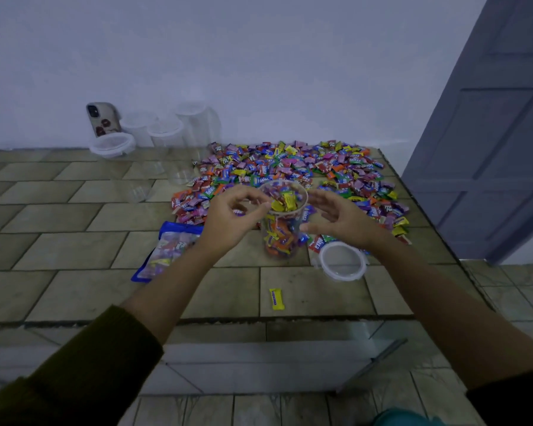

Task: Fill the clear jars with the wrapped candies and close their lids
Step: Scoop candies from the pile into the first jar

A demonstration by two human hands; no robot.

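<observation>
Filling in progress: clear jar (pixel 282 221) stands upright at frame centre on the tiled desk (pixel 74 241), packed with wrapped candies to the rim, a yellow one topmost. Its lid (pixel 342 262) lies flat on the desk, lower right of the jar, apart from it.

Left hand (pixel 234 218): fingers curled at the jar's left rim; something purple shows under them, possibly a candy, cannot confirm. Right hand (pixel 336 218): spread, palm toward the jar's right side, close to the wall, gripping nothing.

Loose candy pile (pixel 290 170) spreads behind the jar, centre to right. One yellow candy (pixel 276 299) lies alone near the desk's front edge.

Handling, judged: candies light, crinkly, slippery in bulk; pinch or scoop. Jar looks thin plastic, top-heavy when full; hold mid-wall, not the rim. Lid stiff and light; take by its edge and press down evenly.
</observation>
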